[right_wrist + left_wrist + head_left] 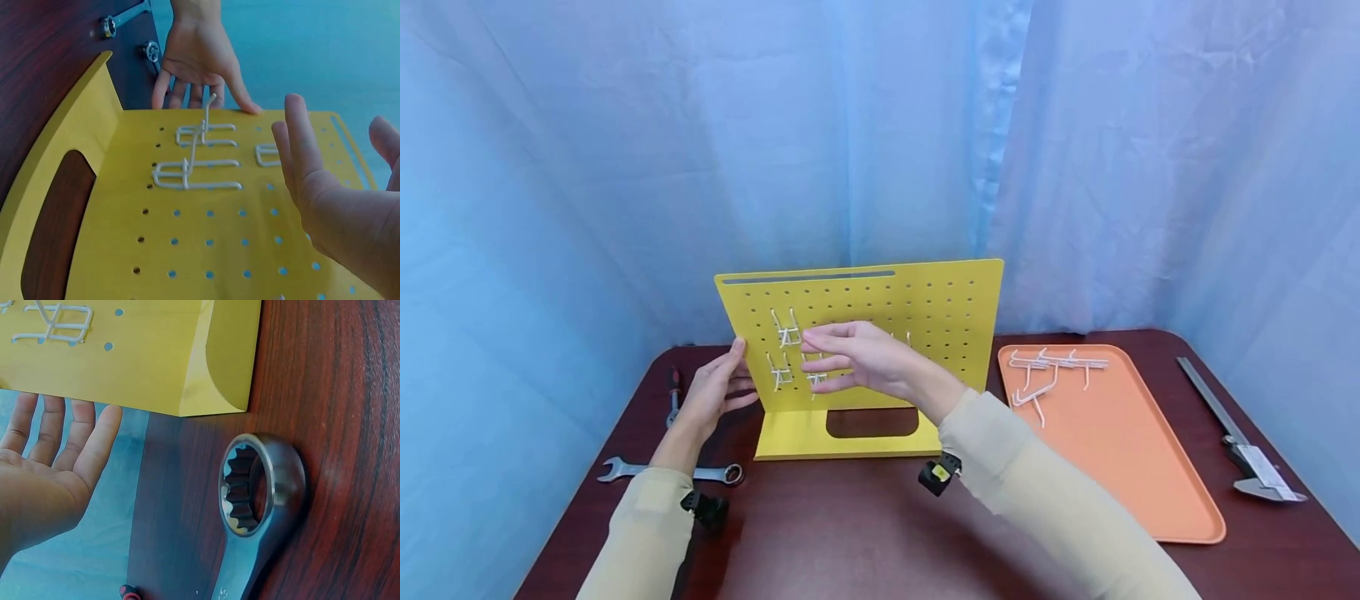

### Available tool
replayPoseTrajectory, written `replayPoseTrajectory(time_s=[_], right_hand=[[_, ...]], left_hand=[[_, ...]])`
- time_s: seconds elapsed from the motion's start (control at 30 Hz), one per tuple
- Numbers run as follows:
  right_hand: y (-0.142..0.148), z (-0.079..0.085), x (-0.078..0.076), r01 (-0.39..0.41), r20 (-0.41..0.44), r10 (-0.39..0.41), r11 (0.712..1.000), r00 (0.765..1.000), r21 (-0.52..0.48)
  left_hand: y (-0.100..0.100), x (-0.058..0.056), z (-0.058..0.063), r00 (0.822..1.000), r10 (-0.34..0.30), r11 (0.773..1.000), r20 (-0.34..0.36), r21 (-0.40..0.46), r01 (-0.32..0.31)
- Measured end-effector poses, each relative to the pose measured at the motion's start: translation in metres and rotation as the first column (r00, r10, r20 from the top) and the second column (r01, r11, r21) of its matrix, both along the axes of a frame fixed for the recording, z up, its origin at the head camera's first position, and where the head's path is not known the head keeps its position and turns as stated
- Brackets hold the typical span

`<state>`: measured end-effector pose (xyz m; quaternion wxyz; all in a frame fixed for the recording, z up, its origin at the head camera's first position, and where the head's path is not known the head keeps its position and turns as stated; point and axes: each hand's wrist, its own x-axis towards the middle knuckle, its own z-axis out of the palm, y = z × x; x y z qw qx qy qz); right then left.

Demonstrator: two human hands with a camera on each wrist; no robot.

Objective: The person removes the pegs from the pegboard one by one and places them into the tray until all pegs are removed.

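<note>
A yellow pegboard (940, 333) stands upright on its base, with several white wire hooks (780, 372) on its left part. My left hand (718, 387) touches the board's left edge, fingers fairly straight; the left wrist view shows the fingers (50, 434) meeting that edge. My right hand (868, 358) hovers before the board, close to the upper left hook (787, 329). In the right wrist view, its thumb and fingers (300, 137) are spread apart, with nothing seen between them. The right hand partly covers another hook (908, 338) farther right.
An orange tray (1120, 467) on the right bears several white hooks (1052, 362). A caliper (1240, 442) lies beyond it near the table's right edge. On the left lie a combination wrench (707, 474) and a red-and-black-handled tool (673, 387). Blue curtains (850, 150) surround the dark table (835, 533).
</note>
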<state>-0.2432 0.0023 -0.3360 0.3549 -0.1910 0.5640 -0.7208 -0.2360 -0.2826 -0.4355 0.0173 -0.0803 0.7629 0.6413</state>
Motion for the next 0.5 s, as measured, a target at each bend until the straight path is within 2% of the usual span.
replayPoseTrajectory(time_s=[0.3, 0.5], right_hand=[[-0.024, -0.012, -0.006, 0.053, 0.162, -0.045, 0.998, 0.986, -0.046], [-0.037, -0.014, -0.007, 0.040, 0.178, -0.033, 0.998, 0.984, -0.039]], left_hand=[[0.002, -0.002, -0.006, 1.000, 0.005, 1.000, 0.021, 0.022, -0.006], [0.001, -0.001, -0.004, 0.999, 0.015, 0.999, 0.028, 0.028, -0.016]])
